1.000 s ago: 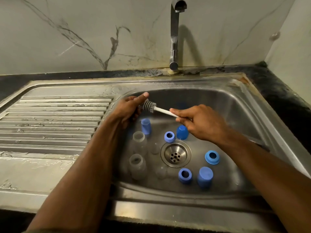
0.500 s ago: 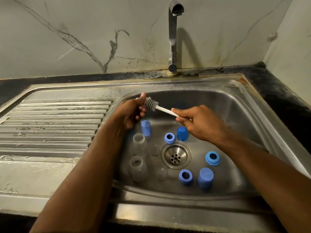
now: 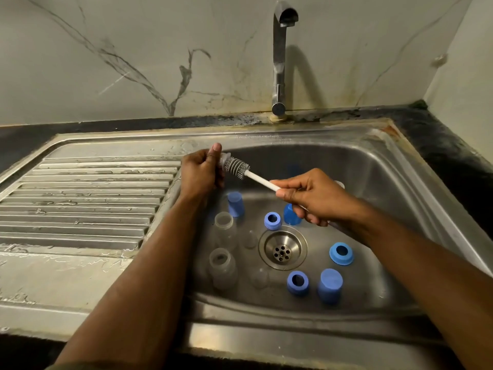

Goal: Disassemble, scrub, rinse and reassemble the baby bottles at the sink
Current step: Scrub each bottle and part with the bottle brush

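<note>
My left hand (image 3: 200, 174) grips a small clear teat (image 3: 225, 159) over the sink's left side, mostly hidden by the fingers. My right hand (image 3: 312, 198) pinches the white handle of a bottle brush (image 3: 240, 169), whose grey bristle tip pokes into the teat. In the steel sink (image 3: 400, 182) stand two clear bottles (image 3: 225, 225) (image 3: 222, 268). Around the drain (image 3: 282, 248) lie blue screw rings (image 3: 272, 220) (image 3: 341, 253) (image 3: 298, 282) and blue caps (image 3: 235, 204) (image 3: 330, 285) (image 3: 291, 215). Faint clear teats (image 3: 250, 240) (image 3: 260, 277) sit by the bottles.
A chrome tap (image 3: 280, 57) rises at the back behind the basin, with no water running. A ribbed steel draining board (image 3: 80, 198) lies to the left. The dark counter edge (image 3: 440, 145) and a marble-patterned wall surround the sink.
Both hands have stayed in place over the basin. The brush tip has shifted slightly against the teat in my left hand, whose thumb now stands upright.
</note>
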